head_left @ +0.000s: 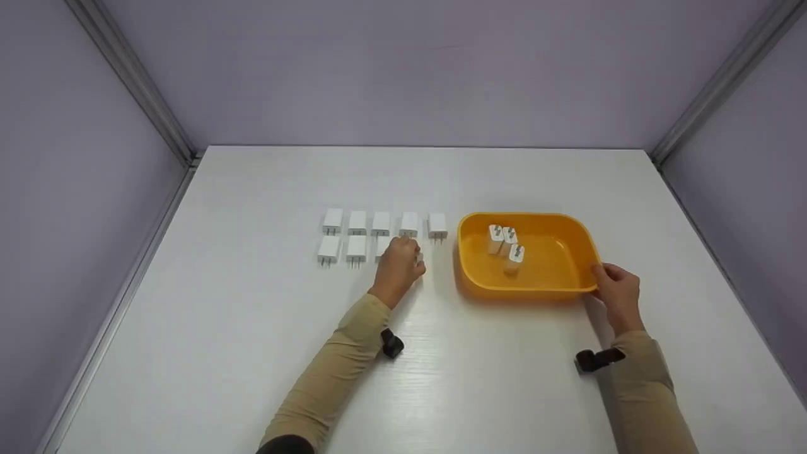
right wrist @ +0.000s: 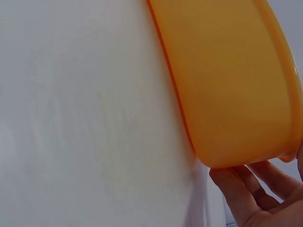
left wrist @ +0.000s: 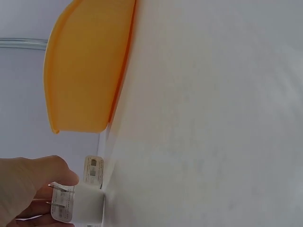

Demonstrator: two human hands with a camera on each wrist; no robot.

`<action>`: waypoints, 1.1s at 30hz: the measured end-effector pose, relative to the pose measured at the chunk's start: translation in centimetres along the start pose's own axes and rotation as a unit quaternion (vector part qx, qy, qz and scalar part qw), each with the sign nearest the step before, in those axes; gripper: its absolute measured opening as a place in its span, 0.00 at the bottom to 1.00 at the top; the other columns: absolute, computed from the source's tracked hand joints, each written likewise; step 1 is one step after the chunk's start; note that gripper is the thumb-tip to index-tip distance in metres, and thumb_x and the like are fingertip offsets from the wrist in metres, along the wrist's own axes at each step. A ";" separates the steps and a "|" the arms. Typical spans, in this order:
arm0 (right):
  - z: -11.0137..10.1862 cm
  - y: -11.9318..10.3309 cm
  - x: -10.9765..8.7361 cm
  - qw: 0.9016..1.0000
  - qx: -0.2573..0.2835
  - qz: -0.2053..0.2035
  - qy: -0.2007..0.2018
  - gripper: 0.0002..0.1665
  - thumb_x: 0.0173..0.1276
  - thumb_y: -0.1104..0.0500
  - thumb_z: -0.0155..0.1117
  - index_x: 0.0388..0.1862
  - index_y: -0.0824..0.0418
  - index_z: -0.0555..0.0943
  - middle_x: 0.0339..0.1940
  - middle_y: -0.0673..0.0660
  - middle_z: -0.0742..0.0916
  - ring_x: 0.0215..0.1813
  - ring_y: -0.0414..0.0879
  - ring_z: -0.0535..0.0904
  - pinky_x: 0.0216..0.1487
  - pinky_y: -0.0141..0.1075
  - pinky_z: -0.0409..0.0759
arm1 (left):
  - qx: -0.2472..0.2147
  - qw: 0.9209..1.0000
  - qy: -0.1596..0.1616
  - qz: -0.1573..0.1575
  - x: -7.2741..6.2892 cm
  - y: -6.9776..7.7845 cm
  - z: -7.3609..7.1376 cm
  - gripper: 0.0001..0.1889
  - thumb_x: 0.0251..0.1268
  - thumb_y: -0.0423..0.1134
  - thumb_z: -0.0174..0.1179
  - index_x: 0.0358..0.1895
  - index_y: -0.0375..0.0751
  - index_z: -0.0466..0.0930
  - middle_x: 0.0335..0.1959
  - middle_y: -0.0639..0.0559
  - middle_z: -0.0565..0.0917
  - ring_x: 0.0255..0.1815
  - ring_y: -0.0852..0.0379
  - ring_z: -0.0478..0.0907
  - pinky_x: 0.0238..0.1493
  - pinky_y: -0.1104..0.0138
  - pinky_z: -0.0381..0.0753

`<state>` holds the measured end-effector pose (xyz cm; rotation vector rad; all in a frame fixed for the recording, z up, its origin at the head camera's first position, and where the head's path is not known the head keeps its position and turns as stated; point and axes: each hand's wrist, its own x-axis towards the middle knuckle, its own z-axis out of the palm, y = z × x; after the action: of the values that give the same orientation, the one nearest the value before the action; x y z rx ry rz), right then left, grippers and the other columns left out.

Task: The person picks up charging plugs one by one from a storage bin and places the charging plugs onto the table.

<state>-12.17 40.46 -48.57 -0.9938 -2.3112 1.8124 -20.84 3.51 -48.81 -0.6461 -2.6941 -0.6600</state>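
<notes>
My left hand (head_left: 396, 268) pinches a white USB wall charger (left wrist: 87, 203) at the right end of the nearer row, thumb on one side and fingers on the other. In the left wrist view its two metal prongs point back toward the palm. At the far right, my right hand (head_left: 618, 291) grips the near right corner of an orange plastic basin (head_left: 529, 294), its fingers against the outer wall in the right wrist view. Three chargers (head_left: 516, 255) stand inside the basin with their prongs up.
Two rows of white chargers lie on the white table (head_left: 252, 328), left of the basin. The far row includes a charger (head_left: 437, 224) nearest the basin; the near row begins with a charger (head_left: 328, 248) at left. Pale walls (head_left: 410, 75) enclose the table's back and sides.
</notes>
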 end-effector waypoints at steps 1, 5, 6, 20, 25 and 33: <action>0.0 0.0 0.0 1.000 0.002 -0.002 0.001 0.34 0.72 0.50 0.52 0.69 0.70 0.66 0.42 0.44 0.77 0.38 0.28 0.77 0.38 0.16 0.80 | 0.000 1.000 0.000 -0.002 0.0 0.0 0.0 0.07 0.53 0.30 0.66 0.34 0.33 0.81 0.32 0.43 0.83 0.36 0.49 0.80 0.39 0.63 0.84; 0.2 0.0 -0.2 1.000 0.004 -0.010 0.004 0.33 0.72 0.50 0.52 0.68 0.71 0.67 0.44 0.46 0.77 0.38 0.27 0.76 0.38 0.16 0.80 | 0.005 1.000 0.001 -0.011 -0.1 0.0 0.2 0.06 0.53 0.30 0.66 0.34 0.33 0.81 0.32 0.44 0.83 0.36 0.50 0.80 0.38 0.65 0.84; 0.2 0.0 -0.2 1.000 0.003 -0.012 0.005 0.33 0.72 0.50 0.52 0.68 0.71 0.67 0.45 0.46 0.77 0.38 0.27 0.76 0.38 0.16 0.80 | 0.006 1.000 0.003 -0.012 -0.1 0.1 0.2 0.06 0.53 0.30 0.66 0.33 0.33 0.81 0.31 0.44 0.83 0.36 0.50 0.80 0.38 0.65 0.84; 0.1 0.0 0.0 1.000 -0.010 -0.009 0.008 0.32 0.72 0.50 0.51 0.68 0.70 0.67 0.44 0.46 0.78 0.38 0.28 0.77 0.38 0.16 0.80 | -0.002 1.000 0.002 -0.028 -0.1 0.1 0.6 0.05 0.56 0.28 0.64 0.35 0.32 0.81 0.34 0.43 0.81 0.38 0.49 0.79 0.40 0.63 0.83; 0.1 0.1 -0.1 1.000 -0.025 0.000 0.005 0.33 0.73 0.49 0.49 0.69 0.68 0.67 0.54 0.53 0.77 0.42 0.30 0.76 0.38 0.15 0.79 | -0.007 0.999 -0.009 -0.034 0.0 0.3 0.6 0.06 0.57 0.27 0.63 0.38 0.31 0.80 0.37 0.42 0.80 0.40 0.47 0.78 0.42 0.62 0.83; 0.0 0.2 -0.1 1.000 -0.023 -0.006 -0.003 0.34 0.73 0.48 0.49 0.69 0.69 0.66 0.50 0.49 0.77 0.41 0.30 0.76 0.39 0.15 0.79 | -0.010 0.998 -0.039 -0.048 0.0 0.4 0.4 0.10 0.55 0.30 0.66 0.41 0.30 0.81 0.42 0.41 0.79 0.44 0.47 0.77 0.46 0.61 0.83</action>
<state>-12.02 40.44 -48.73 -0.9810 -2.3668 1.7680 -20.73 4.03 -48.95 -0.5613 -2.8099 -0.7006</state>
